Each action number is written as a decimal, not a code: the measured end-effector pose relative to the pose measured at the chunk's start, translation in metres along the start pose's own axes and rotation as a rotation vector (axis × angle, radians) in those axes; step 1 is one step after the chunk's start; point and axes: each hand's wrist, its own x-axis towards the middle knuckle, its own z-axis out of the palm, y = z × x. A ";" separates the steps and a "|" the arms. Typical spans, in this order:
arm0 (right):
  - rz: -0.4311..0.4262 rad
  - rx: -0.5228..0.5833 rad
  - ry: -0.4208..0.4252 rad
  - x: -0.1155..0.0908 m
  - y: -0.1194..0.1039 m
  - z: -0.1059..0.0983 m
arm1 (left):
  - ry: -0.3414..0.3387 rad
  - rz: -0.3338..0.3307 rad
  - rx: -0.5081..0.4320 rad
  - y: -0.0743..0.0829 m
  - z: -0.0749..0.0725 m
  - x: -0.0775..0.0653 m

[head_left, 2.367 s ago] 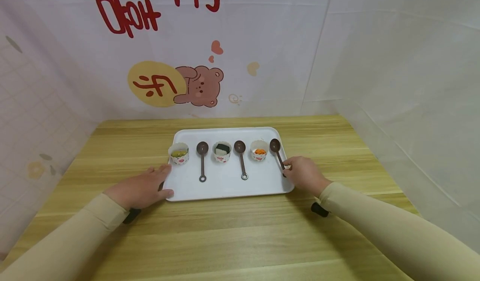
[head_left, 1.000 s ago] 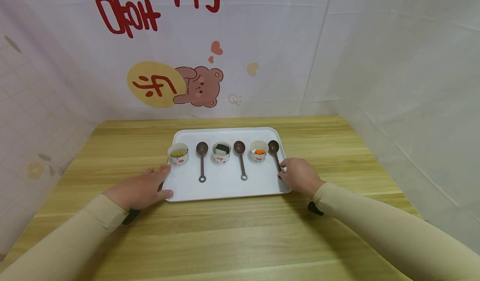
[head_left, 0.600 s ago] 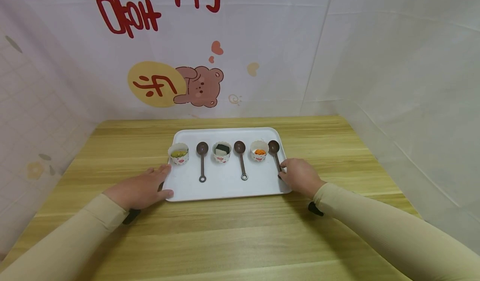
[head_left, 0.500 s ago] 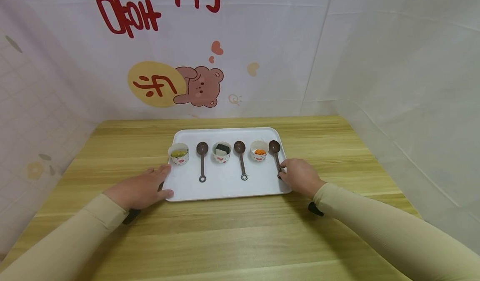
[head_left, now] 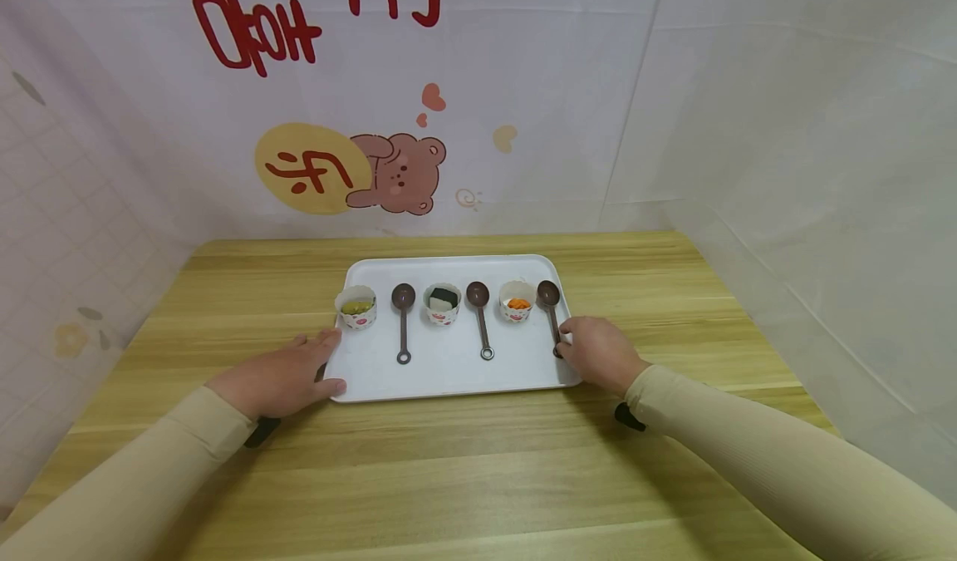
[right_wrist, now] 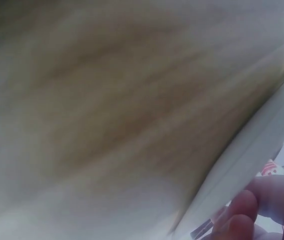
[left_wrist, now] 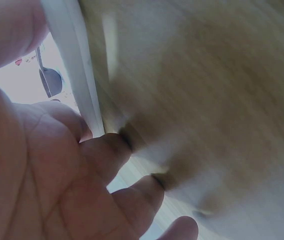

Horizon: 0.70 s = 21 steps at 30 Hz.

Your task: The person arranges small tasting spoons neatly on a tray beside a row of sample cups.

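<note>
A white tray (head_left: 449, 378) lies on the wooden table with three brown scoops and three printed paper cups in a row. My left hand (head_left: 287, 374) rests at the tray's left edge, thumb at the rim; in the left wrist view its fingers (left_wrist: 106, 155) are extended beside the tray wall (left_wrist: 84, 65). My right hand (head_left: 601, 351) reaches over the right edge and pinches the handle of the rightmost scoop (head_left: 549, 295) near its lower end. The middle scoop (head_left: 478, 295) and left scoop (head_left: 404, 297) lie untouched. In the right wrist view curled fingers (right_wrist: 237, 220) show inside the rim.
From left, the cups hold something yellow-green (head_left: 357, 307), a dark and white piece (head_left: 443, 299), and orange bits (head_left: 517, 304). Wooden tabletop (head_left: 449, 478) surrounds the tray. A white printed cloth (head_left: 523, 71) stands behind, with pale side walls.
My right hand has shifted slightly left with the rightmost scoop's handle, which now stands straighter. Lately the scoop's bowl has edged right, away from the orange cup. The left hand stays put.
</note>
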 end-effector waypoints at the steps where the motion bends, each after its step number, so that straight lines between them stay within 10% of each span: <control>1: 0.000 -0.001 0.000 0.000 0.000 0.000 | -0.001 -0.001 -0.001 0.000 0.000 0.000; 14: -0.004 0.066 0.102 0.002 0.001 -0.004 | 0.002 -0.010 -0.037 -0.004 0.000 0.001; 21: -0.003 0.144 0.202 0.005 -0.004 -0.011 | 0.144 0.023 -0.067 -0.009 0.000 0.000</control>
